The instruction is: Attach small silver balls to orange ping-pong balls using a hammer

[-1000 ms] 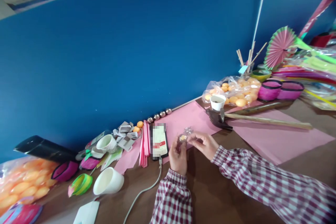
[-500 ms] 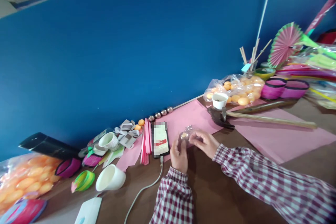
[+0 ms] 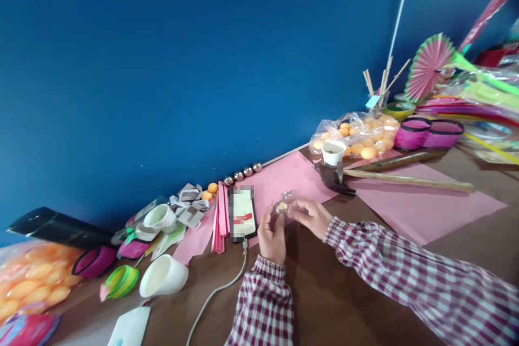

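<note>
Between the thumb and fingers of my left hand [image 3: 272, 235] is a small round piece [image 3: 281, 207], silvery at the rim with a yellowish middle. My right hand [image 3: 311, 217] is closed in a pinch just to the right of it; whatever its fingertips hold is too small to make out. Just beyond my fingertips, a little cluster of shiny clear beads [image 3: 286, 194] lies on the pink paper [image 3: 308, 173]. A phone [image 3: 243, 213] with a lit screen stands left of my left hand, a white cable [image 3: 214, 292] plugged into its lower end.
Several silver balls [image 3: 238, 175] line the blue wall. Two hammers [image 3: 405, 179] lie to the right, near a small white cup [image 3: 333, 152] and a bag of orange balls [image 3: 365, 135]. A larger white cup [image 3: 164, 275] lies tipped at left, near a white power bank [image 3: 130, 327].
The view has shifted slightly, moving everything a little to the left. My hands stay close together at the small round piece, which shows more clearly in my left fingertips.
</note>
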`<move>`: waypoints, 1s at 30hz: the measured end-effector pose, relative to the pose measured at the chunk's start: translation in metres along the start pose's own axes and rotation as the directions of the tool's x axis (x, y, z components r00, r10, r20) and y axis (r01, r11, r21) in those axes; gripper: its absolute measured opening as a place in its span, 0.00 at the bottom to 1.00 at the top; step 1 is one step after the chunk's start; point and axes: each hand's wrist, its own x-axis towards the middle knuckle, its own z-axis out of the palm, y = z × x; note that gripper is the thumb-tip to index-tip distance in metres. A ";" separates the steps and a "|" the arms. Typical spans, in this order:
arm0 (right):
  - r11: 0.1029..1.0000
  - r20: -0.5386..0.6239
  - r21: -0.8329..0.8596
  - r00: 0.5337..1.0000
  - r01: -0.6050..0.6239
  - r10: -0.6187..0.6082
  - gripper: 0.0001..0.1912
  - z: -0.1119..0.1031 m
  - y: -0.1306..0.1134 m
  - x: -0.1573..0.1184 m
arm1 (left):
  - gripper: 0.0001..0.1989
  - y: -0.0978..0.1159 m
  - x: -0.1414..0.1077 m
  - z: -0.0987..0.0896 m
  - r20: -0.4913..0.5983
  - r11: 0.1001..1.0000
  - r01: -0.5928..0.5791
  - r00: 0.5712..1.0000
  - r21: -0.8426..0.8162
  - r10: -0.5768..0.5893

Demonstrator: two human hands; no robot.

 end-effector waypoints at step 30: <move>1.000 0.015 -0.019 1.000 0.025 -0.025 0.06 -0.001 0.003 0.000 | 0.19 0.000 -0.001 0.001 -0.003 0.997 0.018 1.000 -0.079 -0.018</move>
